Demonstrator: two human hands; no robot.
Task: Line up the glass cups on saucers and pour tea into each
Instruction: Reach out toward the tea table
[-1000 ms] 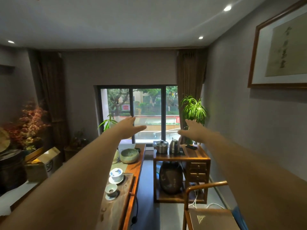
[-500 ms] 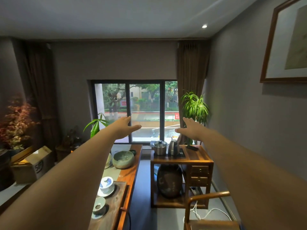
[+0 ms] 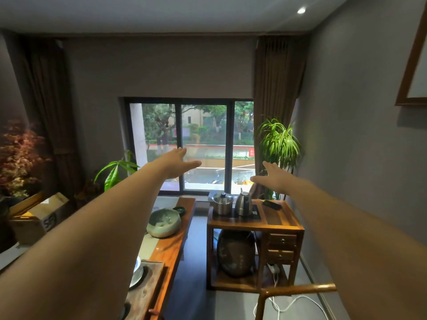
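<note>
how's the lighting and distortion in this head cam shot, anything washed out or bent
Head view: wide-angle bend curves the curtains and walls; the window is bright but readable, the room dim; one ceiling spotlight glares; left hand and right hand look stretched.

cardboard box (image 3: pixel 39 219) | side print "SF", partly cut off | nothing else legible

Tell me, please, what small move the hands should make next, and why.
Probably lower both hands toward the long table. The left hand and right hand are open, empty and stretched out in the air toward the window, while the cup sits low on the tray.
</note>
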